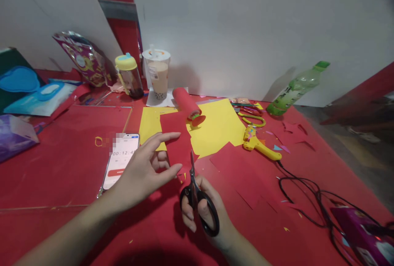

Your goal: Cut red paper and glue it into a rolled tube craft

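My right hand grips black-handled scissors, fingers through the loops, with the blades nearly together and pointing away from me. No paper shows between the blades. My left hand hovers at the left edge of a red paper piece, thumb and index finger spread apart. Whether its curled fingers touch that paper I cannot tell. Beneath the red piece lie yellow sheets. A red paper-covered cylinder rests on its side across the sheets, a small red disc at its near end.
Left of my hand lies a phone showing a timer. A yellow glue gun trails a black cable on the right. More red paper and scraps surround it. At the back stand a bubble tea cup, a yellow-lidded bottle and a tilted green bottle.
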A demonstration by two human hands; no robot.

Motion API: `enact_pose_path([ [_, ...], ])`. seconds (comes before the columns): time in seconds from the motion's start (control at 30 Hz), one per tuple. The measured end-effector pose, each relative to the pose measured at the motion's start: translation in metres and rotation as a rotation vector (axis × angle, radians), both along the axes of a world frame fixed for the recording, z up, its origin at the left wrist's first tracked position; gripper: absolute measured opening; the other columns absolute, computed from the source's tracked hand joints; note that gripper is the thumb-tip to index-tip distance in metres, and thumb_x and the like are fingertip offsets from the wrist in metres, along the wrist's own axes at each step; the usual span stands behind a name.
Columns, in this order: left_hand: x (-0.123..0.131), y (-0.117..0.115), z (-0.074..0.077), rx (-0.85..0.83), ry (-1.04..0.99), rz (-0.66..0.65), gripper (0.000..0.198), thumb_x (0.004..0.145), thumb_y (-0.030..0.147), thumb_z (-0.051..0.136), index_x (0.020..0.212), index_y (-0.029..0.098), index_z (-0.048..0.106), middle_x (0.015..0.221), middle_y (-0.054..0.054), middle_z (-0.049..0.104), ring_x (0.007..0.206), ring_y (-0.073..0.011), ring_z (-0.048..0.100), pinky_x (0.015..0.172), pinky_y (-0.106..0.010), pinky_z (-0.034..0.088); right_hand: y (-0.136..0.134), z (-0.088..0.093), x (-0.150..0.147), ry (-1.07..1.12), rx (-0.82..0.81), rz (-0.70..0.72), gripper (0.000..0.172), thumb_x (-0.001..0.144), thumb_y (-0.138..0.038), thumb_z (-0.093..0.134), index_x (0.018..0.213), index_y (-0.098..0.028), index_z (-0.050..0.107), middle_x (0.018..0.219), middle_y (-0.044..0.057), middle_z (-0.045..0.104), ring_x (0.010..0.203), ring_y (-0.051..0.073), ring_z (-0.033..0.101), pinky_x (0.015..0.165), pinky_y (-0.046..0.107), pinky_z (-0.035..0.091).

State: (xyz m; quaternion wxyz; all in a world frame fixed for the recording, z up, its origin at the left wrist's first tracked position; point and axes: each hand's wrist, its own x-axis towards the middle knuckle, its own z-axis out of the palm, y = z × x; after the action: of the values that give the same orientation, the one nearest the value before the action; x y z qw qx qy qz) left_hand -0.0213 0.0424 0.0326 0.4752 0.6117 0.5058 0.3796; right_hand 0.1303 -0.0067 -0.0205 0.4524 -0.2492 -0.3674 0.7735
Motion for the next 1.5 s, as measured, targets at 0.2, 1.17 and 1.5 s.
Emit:
enact_pose_path([
  [0.2,-0.0011,-0.001,0.0042,0.02,0.029,0.011,0.044,0.071,0.019,0.059,0.113,0.021,0.046,0.068,0.006,0.031,0.05,-0.0032,0.035,0.046,-0.014,0.039,-0.0003,0.0001,0.0004,-0.005,-0.009,0.008,0.045,0.069,-0.056,0.057,0.071,-0.022,0.027,0.053,-0.009,0.042,0.035,0.001,0.032,0.036,0.014,0.028],
  [1.17,-0.0044,0.0034,0.0028,-0.16,0.003,-0.031,0.051,0.073,0.025,0.058,0.119,0.019,0.038,0.051,0.01,0.031,0.047,-0.007,0.039,0.047,-0.019,0.032,0.0014,0.0003,0.0003,0.004,-0.115,0.023,0.049,0.064,-0.055,0.063,0.069,-0.023,0.026,0.042,-0.013,0.041,0.027,-0.001,0.027,0.029,0.011,0.024],
  [1.5,-0.0046,0.0021,0.002,-0.182,0.01,-0.045,0.054,0.073,0.026,0.058,0.121,0.018,0.037,0.05,0.01,0.034,0.047,-0.0077,0.04,0.047,-0.019,0.034,0.001,-0.0025,0.0012,0.021,-0.006,0.047,0.041,0.073,-0.056,0.052,0.075,-0.021,0.032,0.055,-0.008,0.045,0.037,0.003,0.04,0.038,0.016,0.032],
])
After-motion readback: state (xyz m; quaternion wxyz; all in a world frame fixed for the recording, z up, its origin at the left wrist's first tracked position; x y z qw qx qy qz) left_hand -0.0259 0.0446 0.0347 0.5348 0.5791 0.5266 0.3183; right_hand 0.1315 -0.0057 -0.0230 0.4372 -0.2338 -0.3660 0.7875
